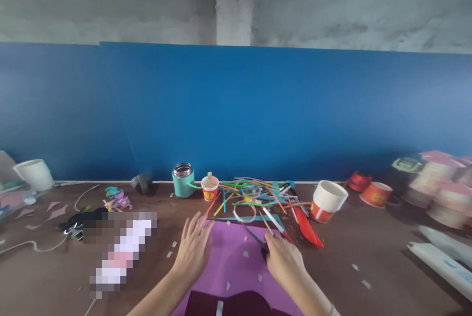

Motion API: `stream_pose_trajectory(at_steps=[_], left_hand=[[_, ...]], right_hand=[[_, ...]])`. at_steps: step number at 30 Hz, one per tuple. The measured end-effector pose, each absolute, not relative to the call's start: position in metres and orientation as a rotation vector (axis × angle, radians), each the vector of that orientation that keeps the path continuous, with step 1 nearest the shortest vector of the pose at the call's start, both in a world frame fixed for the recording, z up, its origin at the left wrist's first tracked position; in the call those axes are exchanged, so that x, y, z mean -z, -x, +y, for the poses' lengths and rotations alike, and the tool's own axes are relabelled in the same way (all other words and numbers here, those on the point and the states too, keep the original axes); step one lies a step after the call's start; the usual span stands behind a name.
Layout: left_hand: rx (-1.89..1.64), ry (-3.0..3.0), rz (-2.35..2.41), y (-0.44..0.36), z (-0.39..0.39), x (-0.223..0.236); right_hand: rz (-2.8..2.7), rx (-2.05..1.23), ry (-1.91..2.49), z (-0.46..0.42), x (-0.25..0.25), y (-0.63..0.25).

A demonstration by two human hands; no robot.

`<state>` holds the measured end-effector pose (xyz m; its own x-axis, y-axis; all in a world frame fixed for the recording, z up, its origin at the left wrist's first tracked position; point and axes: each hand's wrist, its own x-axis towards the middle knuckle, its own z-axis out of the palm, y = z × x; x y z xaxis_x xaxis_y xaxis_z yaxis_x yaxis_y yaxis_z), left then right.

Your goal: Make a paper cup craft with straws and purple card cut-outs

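Observation:
My left hand point(193, 247) lies with its fingers stretched out at the left edge of a purple sheet point(232, 242). My right hand point(285, 257) is closed around the dark handle of a pair of scissors point(256, 240), whose blade points up and left over the sheet. Small pale scraps are scattered on the purple surface. A darker purple piece point(236, 303) with a curved edge covers the sheet's near part. Just beyond the right hand are a red-and-white pen point(276, 225) and a roll of clear tape point(245, 213).
Behind the sheet is a pile of colourful pipe cleaners point(254, 190), beside a small paper cup point(210, 188) and a turquoise flask point(183, 181). White cups point(328, 200) stand right of them. Pink-topped stacked cups point(442, 183) are far right. A blue partition point(236, 109) borders the table point(332, 276).

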<state>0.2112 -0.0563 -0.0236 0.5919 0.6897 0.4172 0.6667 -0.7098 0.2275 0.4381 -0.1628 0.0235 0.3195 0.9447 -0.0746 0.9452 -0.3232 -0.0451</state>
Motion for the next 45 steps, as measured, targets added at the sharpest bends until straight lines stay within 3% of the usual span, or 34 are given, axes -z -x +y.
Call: stream_pose_trajectory(at_steps=[3,7,10,12,15,18,23,28,34,45], left_hand=[[-0.555,-2.878,0.645,-0.208,-0.074,0.031],[-0.416,-2.752,0.568,-0.212,-0.093,0.049],[-0.604,-2.643,0.631,-0.217,-0.094,0.064],[-0.646,-2.569,0.674,-0.218,-0.092,0.070],[-0.695,-2.490,0.708,-0.217,-0.085,0.066],[-0.869,-2.409,0.845,-0.215,-0.074,0.052],[-0.960,-2.407,1.096,-0.205,-0.050,0.045],[-0.797,-2.418,1.120,-0.201,-0.045,0.053],[-0.840,-2.408,1.106,-0.201,-0.046,0.052],[-0.923,-2.328,1.049,-0.196,-0.041,0.053]], right_hand=[[1.830,0.055,-2.579,-0.159,-0.025,-0.441],[2.141,0.091,-2.625,-0.166,-0.014,-0.422],[2.655,0.679,-2.271,-0.172,0.007,-0.412],[2.643,0.875,-2.257,-0.169,0.019,-0.416],[2.458,0.553,-2.712,-0.159,0.025,-0.427],[2.656,0.423,-2.598,-0.160,0.017,-0.419],[3.002,0.637,-1.633,-0.187,0.013,-0.373],[2.984,0.666,-1.694,-0.197,0.018,-0.364],[3.040,0.847,-1.504,-0.183,0.016,-0.344],[3.024,0.939,-1.535,-0.179,0.006,-0.330]])
